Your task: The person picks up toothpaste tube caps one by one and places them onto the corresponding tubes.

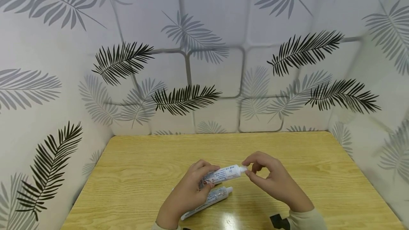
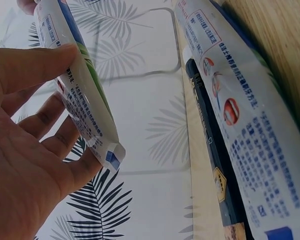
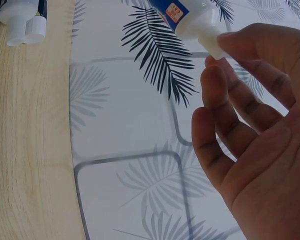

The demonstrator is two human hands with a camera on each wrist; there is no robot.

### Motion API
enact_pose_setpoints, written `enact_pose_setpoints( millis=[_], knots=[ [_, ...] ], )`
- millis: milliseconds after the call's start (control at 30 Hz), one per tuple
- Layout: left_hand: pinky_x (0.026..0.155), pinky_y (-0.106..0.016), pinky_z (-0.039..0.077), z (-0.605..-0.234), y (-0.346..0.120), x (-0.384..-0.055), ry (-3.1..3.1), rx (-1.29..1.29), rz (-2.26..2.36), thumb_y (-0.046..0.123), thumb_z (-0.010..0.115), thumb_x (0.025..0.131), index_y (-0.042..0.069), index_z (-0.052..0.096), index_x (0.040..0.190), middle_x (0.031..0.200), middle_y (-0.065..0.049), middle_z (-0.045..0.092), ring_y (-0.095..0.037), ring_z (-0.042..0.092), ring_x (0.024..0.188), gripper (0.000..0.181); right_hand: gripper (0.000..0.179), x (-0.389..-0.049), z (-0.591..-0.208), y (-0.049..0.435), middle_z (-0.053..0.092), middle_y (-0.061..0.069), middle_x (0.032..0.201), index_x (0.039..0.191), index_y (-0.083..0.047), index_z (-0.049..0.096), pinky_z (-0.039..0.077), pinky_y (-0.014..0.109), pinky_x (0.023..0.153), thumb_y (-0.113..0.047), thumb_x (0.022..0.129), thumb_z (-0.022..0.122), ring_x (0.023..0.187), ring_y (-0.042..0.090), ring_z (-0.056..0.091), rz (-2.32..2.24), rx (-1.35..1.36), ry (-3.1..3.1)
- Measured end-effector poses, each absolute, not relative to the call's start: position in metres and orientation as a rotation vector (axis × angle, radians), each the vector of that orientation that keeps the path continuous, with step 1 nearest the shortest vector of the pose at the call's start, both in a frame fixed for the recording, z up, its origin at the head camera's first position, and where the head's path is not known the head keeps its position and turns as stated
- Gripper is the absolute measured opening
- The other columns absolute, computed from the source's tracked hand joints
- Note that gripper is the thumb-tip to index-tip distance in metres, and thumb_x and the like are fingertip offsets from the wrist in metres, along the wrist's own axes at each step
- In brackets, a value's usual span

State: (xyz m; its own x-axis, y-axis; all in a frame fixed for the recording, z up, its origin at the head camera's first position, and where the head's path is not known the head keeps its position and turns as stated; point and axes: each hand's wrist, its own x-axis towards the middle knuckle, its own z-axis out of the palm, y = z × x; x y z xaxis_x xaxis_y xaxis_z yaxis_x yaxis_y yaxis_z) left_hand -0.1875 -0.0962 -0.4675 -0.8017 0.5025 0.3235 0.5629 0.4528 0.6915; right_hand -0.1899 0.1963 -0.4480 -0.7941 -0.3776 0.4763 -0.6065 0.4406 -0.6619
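Observation:
My left hand (image 1: 191,184) grips a white toothpaste tube (image 1: 228,172) above the table, its cap end toward the right. In the left wrist view, the thumb lies across the printed side of this tube (image 2: 82,85) and the fingers are behind it. With thumb and index finger, my right hand (image 1: 271,176) pinches the small white cap (image 3: 211,45) at the tube's end. Beneath the left hand, another white toothpaste tube (image 1: 214,198) lies on the table. Beside that one in the left wrist view is a dark tube (image 2: 210,145), mostly hidden in the head view.
The wooden table (image 1: 143,159) reaches back to a wall (image 1: 217,113) covered in a leaf pattern. Two white caps (image 3: 16,32) of the lying tubes show side by side at the upper left of the right wrist view.

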Motion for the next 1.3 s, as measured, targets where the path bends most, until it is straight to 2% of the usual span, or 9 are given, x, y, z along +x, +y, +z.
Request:
enact_pose_setpoints(
  millis=[267,400,633,833,967,1167,1300],
  knots=[
    [0.096,-0.032,0.057,-0.4695,-0.0953,-0.1874,-2.604,-0.968,-1.298,-0.002,0.072,0.096,0.015,0.069,0.139,0.126,0.003,0.063,-0.016,0.056,0.118,0.047,0.012,-0.1888,-0.4468,0.1947,0.074,-0.015,0.097,0.109,-0.027,0.075,0.057,0.029,0.074,-0.018,0.102,0.073,0.079,0.005,0.065,1.312,0.718,-2.542],
    [0.096,-0.031,0.057,-0.4713,-0.0947,-0.1876,-2.600,-0.972,-1.299,-0.002,0.073,0.096,0.014,0.069,0.140,0.126,0.005,0.063,-0.016,0.056,0.117,0.047,0.008,-0.1895,-0.4467,0.1944,0.074,-0.015,0.090,0.108,-0.025,0.076,0.058,0.029,0.071,-0.019,0.103,0.072,0.077,0.006,0.066,1.330,0.677,-2.570],
    [0.097,-0.033,0.057,-0.4706,-0.0955,-0.1877,-2.602,-0.965,-1.275,0.000,0.073,0.097,0.013,0.068,0.140,0.127,0.005,0.063,-0.014,0.056,0.118,0.046,0.017,-0.1888,-0.4487,0.1956,0.073,-0.014,0.104,0.109,-0.026,0.075,0.057,0.030,0.077,-0.016,0.096,0.080,0.079,0.005,0.063,1.262,0.707,-2.534],
    [0.098,-0.033,0.056,-0.4705,-0.0966,-0.1882,-2.604,-0.970,-1.287,0.000,0.072,0.097,0.015,0.068,0.141,0.127,0.005,0.063,-0.015,0.056,0.119,0.047,0.023,-0.1890,-0.4491,0.1961,0.073,-0.013,0.105,0.110,-0.027,0.075,0.056,0.028,0.075,-0.011,0.095,0.081,0.077,0.006,0.061,1.276,0.768,-2.511],
    [0.097,-0.033,0.057,-0.4696,-0.0966,-0.1879,-2.605,-0.974,-1.299,-0.001,0.072,0.097,0.013,0.068,0.141,0.127,0.004,0.063,-0.016,0.056,0.119,0.047,0.020,-0.1883,-0.4482,0.1957,0.074,-0.012,0.103,0.107,-0.026,0.075,0.055,0.028,0.074,-0.010,0.096,0.079,0.077,0.006,0.061,1.285,0.772,-2.510],
    [0.098,-0.034,0.057,-0.4694,-0.0963,-0.1873,-2.614,-0.968,-1.296,-0.002,0.072,0.096,0.013,0.069,0.139,0.126,0.004,0.063,-0.015,0.056,0.119,0.046,0.007,-0.1873,-0.4466,0.1950,0.073,-0.014,0.098,0.104,-0.028,0.075,0.053,0.027,0.073,-0.022,0.102,0.074,0.080,0.006,0.062,1.289,0.707,-2.598],
    [0.098,-0.034,0.056,-0.4693,-0.0960,-0.1868,-2.613,-0.971,-1.296,-0.003,0.072,0.096,0.013,0.069,0.139,0.126,0.005,0.063,-0.016,0.056,0.118,0.046,0.006,-0.1883,-0.4463,0.1956,0.073,-0.014,0.097,0.104,-0.028,0.075,0.053,0.028,0.075,-0.026,0.105,0.069,0.081,0.006,0.062,1.289,0.694,-2.636]
  ],
)
